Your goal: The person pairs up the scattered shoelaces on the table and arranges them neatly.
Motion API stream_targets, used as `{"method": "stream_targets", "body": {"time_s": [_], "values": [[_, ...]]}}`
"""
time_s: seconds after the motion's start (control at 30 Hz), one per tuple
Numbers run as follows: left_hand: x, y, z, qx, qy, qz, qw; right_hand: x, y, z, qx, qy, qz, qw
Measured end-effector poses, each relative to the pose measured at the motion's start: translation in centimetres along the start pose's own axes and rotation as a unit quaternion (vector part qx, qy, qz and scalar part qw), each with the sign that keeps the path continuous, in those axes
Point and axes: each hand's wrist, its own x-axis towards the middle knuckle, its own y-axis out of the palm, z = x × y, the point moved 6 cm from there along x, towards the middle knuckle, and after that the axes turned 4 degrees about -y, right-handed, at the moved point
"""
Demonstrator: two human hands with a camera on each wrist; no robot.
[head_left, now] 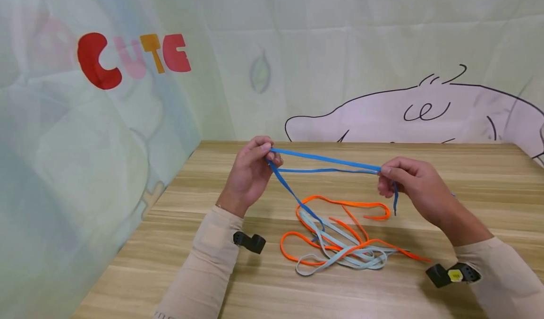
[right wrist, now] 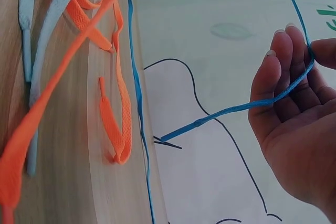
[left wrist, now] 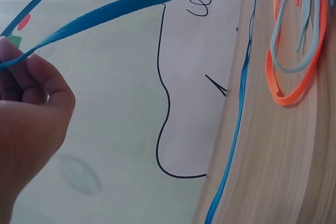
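A flat blue shoelace (head_left: 327, 159) stretches between both hands above the table. Its left part is pinched between thumb and fingers of my left hand (head_left: 253, 170), and a loose length slants down from there to the pile. On the other side my right hand (head_left: 414, 186) pinches the lace, whose tipped end (right wrist: 181, 130) dangles free past the fingers. A thinner blue strand (head_left: 327, 170) passes lower between the hands; whether it belongs to the same lace I cannot tell. Below lie a tangled orange shoelace (head_left: 340, 202) and pale blue shoelaces (head_left: 312, 269), overlapping each other.
The wood-grain table (head_left: 170, 262) backs onto a printed cloth wall (head_left: 238, 73) with a cartoon outline. Another cloth, lettered "CUTE", hangs at the left. Small black cameras are strapped at both wrists. A bit of blue shows beside the right forearm.
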Motion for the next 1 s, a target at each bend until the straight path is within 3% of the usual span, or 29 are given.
{"method": "stream_targets", "body": {"time_s": [0.33,1.0], "values": [[0.0,-0.3,-0.1,-0.009,0.008,-0.003,0.9999,0.1,-0.7,-0.5,0.0,0.0,-0.017,0.9999],[0.1,-2.3,0.0,-0.018,0.017,-0.058,0.998,0.2,-2.0,-2.2,0.033,0.028,-0.05,0.9978]]}}
